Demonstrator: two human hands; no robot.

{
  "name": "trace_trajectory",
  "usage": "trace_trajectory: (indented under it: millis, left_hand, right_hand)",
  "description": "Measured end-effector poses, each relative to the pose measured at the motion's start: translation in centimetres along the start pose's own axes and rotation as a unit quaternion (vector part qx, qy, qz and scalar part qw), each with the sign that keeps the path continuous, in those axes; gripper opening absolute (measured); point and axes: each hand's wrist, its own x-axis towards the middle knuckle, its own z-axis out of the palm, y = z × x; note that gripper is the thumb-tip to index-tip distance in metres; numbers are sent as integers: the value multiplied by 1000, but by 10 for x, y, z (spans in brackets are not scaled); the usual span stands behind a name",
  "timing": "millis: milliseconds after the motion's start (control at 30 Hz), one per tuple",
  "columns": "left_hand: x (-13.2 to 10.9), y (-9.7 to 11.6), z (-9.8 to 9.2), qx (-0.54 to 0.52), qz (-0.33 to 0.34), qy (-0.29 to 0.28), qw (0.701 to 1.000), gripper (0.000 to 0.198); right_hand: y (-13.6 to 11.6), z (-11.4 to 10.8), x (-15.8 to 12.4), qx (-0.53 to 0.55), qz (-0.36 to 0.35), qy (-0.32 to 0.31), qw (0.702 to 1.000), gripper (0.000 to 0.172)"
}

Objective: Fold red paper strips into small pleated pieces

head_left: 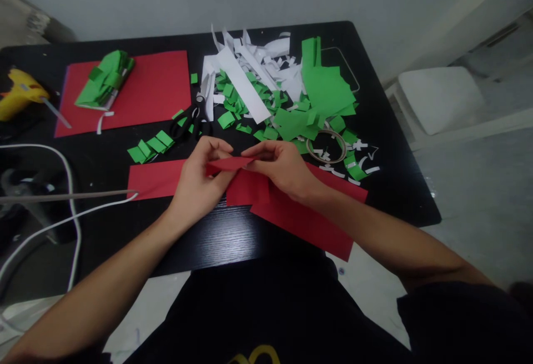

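Between my two hands a folded strip of red paper (233,163) is pinched just above the table. My left hand (202,172) grips its left part with thumb and fingers. On the other side my right hand (283,166) pinches it close to the middle, fingertips near those of the left. Under my left hand lies a flat red strip (156,178). A larger red sheet (308,219) stretches beneath my right wrist and juts past the table's front edge. A small red piece (247,192) lies just below the fingers.
Black-handled scissors (194,116) lie behind my left hand. White paper strips (245,78) and green scraps (237,97) are heaped at the back. A tape ring (326,146) rests at right. On the left are a yellow glue gun (23,94), a folded green bundle (106,80) and a white cable (73,186).
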Motion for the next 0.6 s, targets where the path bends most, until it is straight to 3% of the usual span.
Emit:
trace_trajectory:
  millis: [300,600]
  left_hand:
    - [0,0,1,-15,-10,9,1000,28]
    - [0,-1,0,-22,-16,11,1000,28]
  right_hand:
    - [-7,2,-4,-25,17,-14,999,13]
    - [-10,2,-3,-52,24,-16,998,13]
